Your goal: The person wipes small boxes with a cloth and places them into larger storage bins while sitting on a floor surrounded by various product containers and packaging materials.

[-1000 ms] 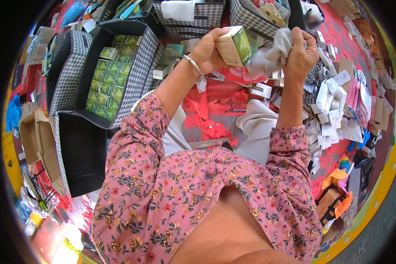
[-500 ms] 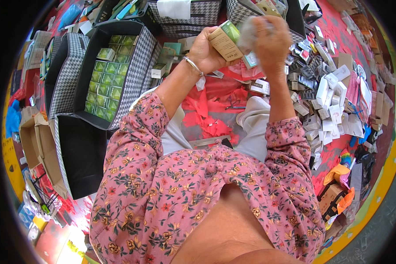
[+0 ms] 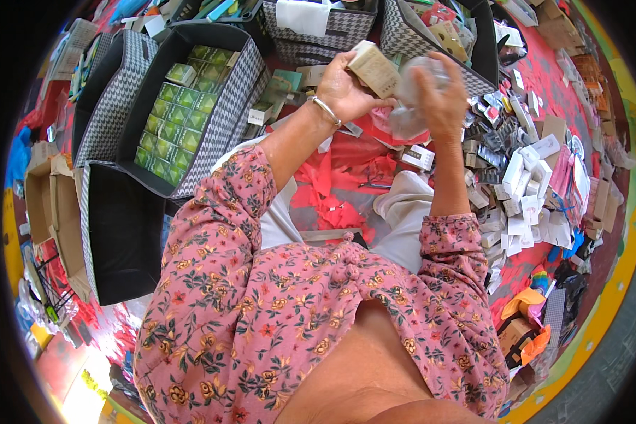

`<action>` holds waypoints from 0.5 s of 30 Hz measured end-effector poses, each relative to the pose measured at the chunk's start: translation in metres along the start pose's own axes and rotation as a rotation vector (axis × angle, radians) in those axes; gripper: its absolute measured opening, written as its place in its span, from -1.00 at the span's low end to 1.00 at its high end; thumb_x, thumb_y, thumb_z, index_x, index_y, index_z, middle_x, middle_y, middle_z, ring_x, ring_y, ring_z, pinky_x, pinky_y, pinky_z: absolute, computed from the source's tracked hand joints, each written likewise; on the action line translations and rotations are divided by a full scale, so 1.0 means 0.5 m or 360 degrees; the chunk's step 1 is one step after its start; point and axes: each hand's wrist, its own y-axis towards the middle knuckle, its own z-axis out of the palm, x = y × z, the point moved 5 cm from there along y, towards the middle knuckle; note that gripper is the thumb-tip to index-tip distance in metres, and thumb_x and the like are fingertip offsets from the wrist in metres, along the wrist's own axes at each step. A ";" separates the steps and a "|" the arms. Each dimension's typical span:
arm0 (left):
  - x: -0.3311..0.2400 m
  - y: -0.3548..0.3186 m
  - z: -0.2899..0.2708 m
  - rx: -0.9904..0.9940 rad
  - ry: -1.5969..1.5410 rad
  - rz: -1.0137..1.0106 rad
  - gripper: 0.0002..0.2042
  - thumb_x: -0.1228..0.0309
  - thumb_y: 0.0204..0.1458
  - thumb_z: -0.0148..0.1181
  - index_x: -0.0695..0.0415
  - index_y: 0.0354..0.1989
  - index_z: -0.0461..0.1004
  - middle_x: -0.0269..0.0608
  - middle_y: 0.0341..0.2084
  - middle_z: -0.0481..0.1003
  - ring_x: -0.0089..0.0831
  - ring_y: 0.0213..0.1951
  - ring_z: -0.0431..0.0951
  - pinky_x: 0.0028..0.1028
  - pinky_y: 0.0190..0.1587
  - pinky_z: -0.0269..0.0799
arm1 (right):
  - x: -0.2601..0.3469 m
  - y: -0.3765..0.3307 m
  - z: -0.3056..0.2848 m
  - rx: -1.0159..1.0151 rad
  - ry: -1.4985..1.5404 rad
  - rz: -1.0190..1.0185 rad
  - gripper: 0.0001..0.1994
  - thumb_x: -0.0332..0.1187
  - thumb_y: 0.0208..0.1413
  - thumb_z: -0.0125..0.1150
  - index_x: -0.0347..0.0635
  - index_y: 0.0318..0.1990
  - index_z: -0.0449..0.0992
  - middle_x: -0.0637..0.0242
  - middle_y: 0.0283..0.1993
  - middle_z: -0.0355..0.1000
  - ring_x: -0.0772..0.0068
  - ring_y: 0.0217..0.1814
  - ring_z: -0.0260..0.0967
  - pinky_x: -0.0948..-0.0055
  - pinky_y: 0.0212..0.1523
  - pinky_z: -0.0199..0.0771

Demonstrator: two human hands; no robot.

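Observation:
My left hand (image 3: 340, 90), a bangle at its wrist, grips a small beige carton (image 3: 374, 69) and holds it up in front of me. Close beside the carton, my right hand (image 3: 443, 97) is closed around a crumpled greyish-white cloth (image 3: 411, 95). Motion smears that hand and the cloth, and whether the cloth touches the carton I cannot tell. To the left stands a black-lined houndstooth storage bin (image 3: 222, 113) with rows of small green boxes (image 3: 177, 127) inside; one box lies on top of the rows.
An open black-lined bin (image 3: 124, 237) and a cardboard box (image 3: 67, 219) stand at the left. More houndstooth bins (image 3: 321, 32) line the far side. Loose white boxes (image 3: 526, 177) and small packets lie heaped on the red floor at my right. An orange bag (image 3: 523, 305) lies lower right.
The carton has turned in my left hand, so its green face no longer shows. My right hand and the cloth have moved slightly lower. The whole view has shifted a little.

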 end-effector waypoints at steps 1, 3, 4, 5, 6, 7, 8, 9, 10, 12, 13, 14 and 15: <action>0.004 0.006 -0.011 0.0102 -0.0116 -0.0033 -0.57 0.21 -0.01 -0.15 0.23 -0.02 0.27 0.00 -0.06 0.33 -0.04 0.00 0.30 0.06 0.12 0.03 | 0.040 -0.004 0.023 0.0079 -0.0520 -0.0555 -0.70 -0.24 -0.06 0.21 -0.25 -0.23 0.45 0.33 -0.42 0.41 0.59 -0.44 0.36 0.55 -0.50 0.38; 0.016 -0.005 -0.005 -0.0019 0.0153 -0.0165 -0.56 0.21 -0.05 -0.03 0.23 -0.03 0.28 0.00 -0.11 0.35 -0.05 -0.05 0.33 0.03 0.06 0.15 | 0.011 -0.014 0.035 0.0309 -0.0515 -0.0240 -0.71 -0.21 -0.06 0.20 -0.25 -0.26 0.47 0.31 -0.46 0.41 0.55 -0.46 0.36 0.53 -0.45 0.39; 0.019 -0.016 0.014 -0.0167 0.0363 -0.0188 -0.55 0.21 -0.06 0.00 0.24 -0.03 0.27 0.00 -0.12 0.35 -0.04 -0.05 0.34 0.02 0.05 0.17 | -0.005 -0.019 0.038 0.0416 -0.0515 -0.0080 -0.71 -0.20 -0.06 0.20 -0.24 -0.28 0.48 0.30 -0.48 0.42 0.53 -0.47 0.36 0.52 -0.43 0.39; 0.016 -0.032 0.023 -0.0322 0.0568 -0.0183 -0.54 0.21 -0.07 0.03 0.24 -0.03 0.27 0.01 -0.13 0.35 -0.04 -0.06 0.34 0.01 0.04 0.20 | -0.019 -0.016 0.035 0.0489 -0.0256 0.0154 -0.72 -0.19 -0.05 0.19 -0.24 -0.30 0.49 0.28 -0.50 0.41 0.51 -0.48 0.37 0.52 -0.42 0.39; 0.016 -0.032 0.024 -0.0203 0.0636 -0.0290 -0.49 0.21 -0.11 0.11 0.27 -0.01 0.25 0.05 -0.13 0.34 -0.01 -0.06 0.35 0.03 0.04 0.21 | -0.033 -0.010 0.023 0.0557 0.0003 0.0387 -0.72 -0.19 -0.05 0.18 -0.24 -0.33 0.50 0.27 -0.53 0.41 0.49 -0.50 0.37 0.51 -0.42 0.38; 0.018 -0.035 0.025 -0.0213 0.0615 -0.0309 -0.49 0.20 -0.11 0.10 0.26 -0.01 0.25 0.05 -0.12 0.34 0.00 -0.07 0.35 0.02 0.04 0.21 | -0.042 -0.007 0.018 0.0620 0.0261 0.0622 -0.73 -0.18 -0.04 0.17 -0.24 -0.35 0.50 0.26 -0.55 0.41 0.47 -0.51 0.37 0.51 -0.41 0.37; 0.025 -0.035 0.027 -0.0222 0.0595 -0.0339 -0.48 0.18 -0.10 0.08 0.25 0.00 0.25 0.06 -0.11 0.34 0.00 -0.07 0.36 0.02 0.03 0.21 | -0.037 -0.004 0.012 0.0610 0.0297 0.0615 -0.73 -0.20 -0.04 0.17 -0.26 -0.38 0.49 0.23 -0.60 0.40 0.45 -0.54 0.37 0.47 -0.44 0.35; 0.033 -0.034 0.030 -0.0230 0.0576 -0.0371 -0.48 0.16 -0.09 0.07 0.24 0.00 0.25 0.07 -0.10 0.33 0.01 -0.07 0.36 0.01 0.03 0.22 | -0.044 -0.002 0.006 0.0483 0.0217 0.0575 -0.73 -0.20 -0.03 0.16 -0.26 -0.40 0.49 0.22 -0.60 0.40 0.44 -0.55 0.36 0.46 -0.46 0.34; 0.040 -0.033 0.031 -0.0237 0.0557 -0.0406 -0.48 0.14 -0.09 0.06 0.23 0.01 0.25 0.07 -0.09 0.33 0.02 -0.07 0.36 0.00 0.03 0.22 | -0.055 0.001 0.002 0.0356 0.0135 0.0536 -0.74 -0.20 -0.03 0.15 -0.26 -0.42 0.49 0.22 -0.60 0.40 0.43 -0.56 0.36 0.45 -0.48 0.33; 0.042 -0.030 0.025 -0.0236 0.0563 -0.0389 -0.49 0.11 -0.07 0.01 0.19 0.01 0.26 0.04 -0.09 0.34 0.01 -0.08 0.37 -0.02 0.01 0.25 | 0.000 0.008 -0.017 -0.0001 -0.0038 0.0447 -0.77 -0.20 -0.02 0.14 -0.21 -0.42 0.48 0.22 -0.52 0.42 0.30 -0.50 0.37 0.40 -0.42 0.33; 0.043 -0.028 0.019 -0.0236 0.0564 -0.0379 -0.49 0.09 -0.06 -0.01 0.17 0.01 0.27 0.02 -0.10 0.34 0.00 -0.08 0.37 -0.04 0.00 0.27 | 0.027 0.018 -0.010 -0.0043 -0.0125 0.0136 -0.78 -0.21 -0.03 0.15 -0.18 -0.39 0.48 0.22 -0.47 0.42 0.27 -0.44 0.36 0.38 -0.38 0.33; 0.048 -0.024 0.015 -0.0313 0.0669 -0.0294 -0.50 0.06 -0.04 -0.06 0.15 0.01 0.28 -0.02 -0.11 0.36 -0.02 -0.09 0.38 -0.06 -0.03 0.30 | 0.046 0.022 -0.006 -0.0089 -0.0216 -0.0172 -0.79 -0.21 -0.03 0.15 -0.16 -0.37 0.47 0.22 -0.42 0.41 0.23 -0.38 0.36 0.37 -0.34 0.32; 0.053 -0.026 0.020 -0.0260 0.0689 -0.0285 -0.50 0.06 -0.03 -0.07 0.15 0.01 0.27 -0.02 -0.11 0.36 -0.02 -0.09 0.39 -0.06 -0.04 0.31 | 0.067 0.019 -0.001 -0.0133 -0.0306 -0.0481 -0.80 -0.22 -0.04 0.15 -0.14 -0.35 0.47 0.22 -0.37 0.41 0.20 -0.33 0.35 0.35 -0.29 0.32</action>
